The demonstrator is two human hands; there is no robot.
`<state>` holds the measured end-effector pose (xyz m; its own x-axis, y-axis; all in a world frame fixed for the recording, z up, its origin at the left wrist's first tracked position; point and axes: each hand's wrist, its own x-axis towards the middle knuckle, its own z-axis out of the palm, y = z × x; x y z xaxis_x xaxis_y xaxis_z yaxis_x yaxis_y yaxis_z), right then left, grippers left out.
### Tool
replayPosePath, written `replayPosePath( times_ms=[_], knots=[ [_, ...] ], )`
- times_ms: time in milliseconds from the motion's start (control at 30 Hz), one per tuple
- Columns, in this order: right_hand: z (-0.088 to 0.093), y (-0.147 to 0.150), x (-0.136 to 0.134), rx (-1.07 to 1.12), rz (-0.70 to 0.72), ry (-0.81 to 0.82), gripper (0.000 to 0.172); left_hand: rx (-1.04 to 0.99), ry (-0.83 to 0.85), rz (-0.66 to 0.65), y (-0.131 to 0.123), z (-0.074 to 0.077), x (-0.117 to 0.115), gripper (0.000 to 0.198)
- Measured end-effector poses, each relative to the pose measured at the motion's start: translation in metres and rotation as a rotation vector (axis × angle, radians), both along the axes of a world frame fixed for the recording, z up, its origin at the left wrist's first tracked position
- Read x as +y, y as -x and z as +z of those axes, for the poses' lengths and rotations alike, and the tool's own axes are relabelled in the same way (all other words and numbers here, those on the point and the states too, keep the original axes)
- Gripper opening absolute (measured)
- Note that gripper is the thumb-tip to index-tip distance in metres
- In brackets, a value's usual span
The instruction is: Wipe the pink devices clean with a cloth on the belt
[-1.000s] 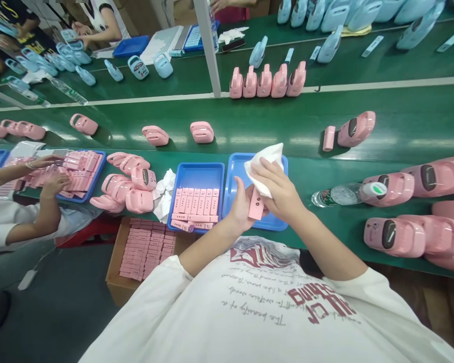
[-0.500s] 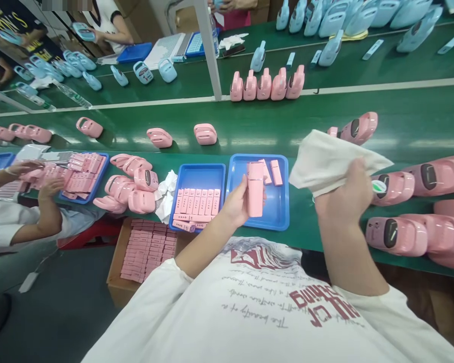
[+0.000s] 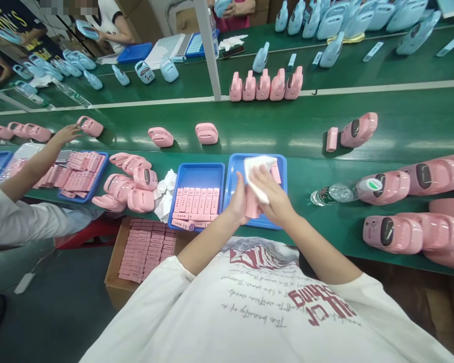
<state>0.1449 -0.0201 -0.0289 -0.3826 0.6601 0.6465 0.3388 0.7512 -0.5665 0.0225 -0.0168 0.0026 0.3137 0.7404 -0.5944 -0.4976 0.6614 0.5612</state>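
- Glossy green workbench [image 3: 298,151]: its near edge runs close before the person, with a strip of green surface between the right-hand tray and the bottle, and a wider stretch beyond the trays' far rims.
- Shallow blue plastic tray [image 3: 232,169]: directly under both hands, its raised rim showing at the left, far and right sides.
- Second shallow blue plastic tray [image 3: 200,175]: just left of the first, slim pink pieces lined up in its near half.
- Clear plastic bottle with a white cap [image 3: 340,192]: lying on its side, well apart from the right hand.
- Right hand [image 3: 269,194]: fingers laid over the cloth, holding it against the pink piece.
- Left hand [image 3: 237,201]: closed around the pink piece's left side, thumb pointing up.
- Thin, folded white cloth [image 3: 255,164]: between the right fingers and the piece, covering its upper part.
- Smooth pink oblong plastic piece [image 3: 252,207]: held tilted above the first tray; only its lower end shows, plain pink, between the palms.
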Motion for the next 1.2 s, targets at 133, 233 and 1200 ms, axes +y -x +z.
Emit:
replayPosePath(
  times_ms=[133, 233, 1200],
  knots=[
    [0.001, 0.008, 0.003, 0.035, -0.053, 0.193, 0.055, 0.082, -0.032, 0.080, -0.007, -0.009, 0.005, 0.066],
    [-0.014, 0.012, -0.023, -0.024, 0.024, 0.147, 0.062, 0.145, 0.004, 0.213, 0.000, -0.013, 0.013, 0.063],
    [-0.090, -0.013, -0.009, 1.100, -0.574, 1.326, 0.038, 0.495, 0.186, 0.052, -0.008, -0.148, 0.087, 0.025]
  ],
)
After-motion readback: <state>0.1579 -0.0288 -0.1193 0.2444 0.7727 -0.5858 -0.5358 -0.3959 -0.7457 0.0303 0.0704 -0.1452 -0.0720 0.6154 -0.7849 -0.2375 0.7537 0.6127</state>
